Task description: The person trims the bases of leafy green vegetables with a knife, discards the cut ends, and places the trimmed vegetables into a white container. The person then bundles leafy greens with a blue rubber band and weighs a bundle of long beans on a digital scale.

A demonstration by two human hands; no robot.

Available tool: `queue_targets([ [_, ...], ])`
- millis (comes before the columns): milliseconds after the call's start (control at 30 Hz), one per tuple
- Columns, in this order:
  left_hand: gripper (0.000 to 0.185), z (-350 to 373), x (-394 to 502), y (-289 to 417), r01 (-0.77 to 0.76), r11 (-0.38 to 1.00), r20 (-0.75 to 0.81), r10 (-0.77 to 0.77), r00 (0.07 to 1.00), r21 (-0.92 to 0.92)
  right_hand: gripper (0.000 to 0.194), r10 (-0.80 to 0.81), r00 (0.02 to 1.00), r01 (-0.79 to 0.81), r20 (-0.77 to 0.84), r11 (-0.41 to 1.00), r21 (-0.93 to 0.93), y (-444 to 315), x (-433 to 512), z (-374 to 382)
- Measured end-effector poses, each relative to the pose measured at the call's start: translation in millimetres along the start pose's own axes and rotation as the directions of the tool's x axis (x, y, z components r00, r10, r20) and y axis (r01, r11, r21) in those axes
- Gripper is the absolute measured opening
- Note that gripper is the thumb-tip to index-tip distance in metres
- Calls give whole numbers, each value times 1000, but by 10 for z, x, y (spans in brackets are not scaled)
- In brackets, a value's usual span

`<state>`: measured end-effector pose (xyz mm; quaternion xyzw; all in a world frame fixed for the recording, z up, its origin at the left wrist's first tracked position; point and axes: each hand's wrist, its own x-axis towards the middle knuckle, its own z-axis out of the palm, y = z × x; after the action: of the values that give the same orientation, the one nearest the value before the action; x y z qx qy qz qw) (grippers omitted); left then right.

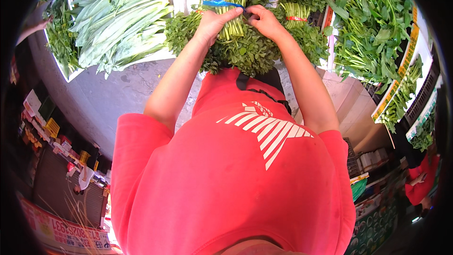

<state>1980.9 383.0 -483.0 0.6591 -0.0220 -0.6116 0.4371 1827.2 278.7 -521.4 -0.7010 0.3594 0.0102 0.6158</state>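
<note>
A bunch of leafy greens (232, 30) stands before me with its pale cut stems towards my body. Around its stems runs a blue plastic strip (221, 3). My left hand (213, 24) grips the bunch from the left, its thumb stretched over the stems to the strip. On the right side of the stems, the curled fingers of my right hand (264, 22) pinch the strip's end; the fingertips are partly hidden. More bunches of the same greens (247, 51) lie beneath and around. One beside my right hand is bound with a red band (296, 18).
Long pale-green leafy vegetables (120, 24) fill a white tray at left. Long-stemmed greens (371, 32) lie at right, behind an orange strip with writing (400, 71). Another person's arm (33, 31) reaches in at far left; a person in red (421, 180) is at far right.
</note>
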Motion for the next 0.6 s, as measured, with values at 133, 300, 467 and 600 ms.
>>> queue_targets([
  [133,56,61,-71,-125,-309,937,-289,345,893,164,27,27,999,-26,-27,998,57,-9,-26,109],
  [300,73,110,-186,-177,-439,888,-449,450,772,135,29,133,987,-119,-88,981,151,-44,-4,236],
  [467,37,94,-178,-198,-516,854,-414,447,793,-69,35,31,993,-5,-114,974,228,5,23,314],
  [600,27,71,-185,-169,-542,840,-391,499,774,-1,24,-62,977,64,-203,998,4,43,37,317],
])
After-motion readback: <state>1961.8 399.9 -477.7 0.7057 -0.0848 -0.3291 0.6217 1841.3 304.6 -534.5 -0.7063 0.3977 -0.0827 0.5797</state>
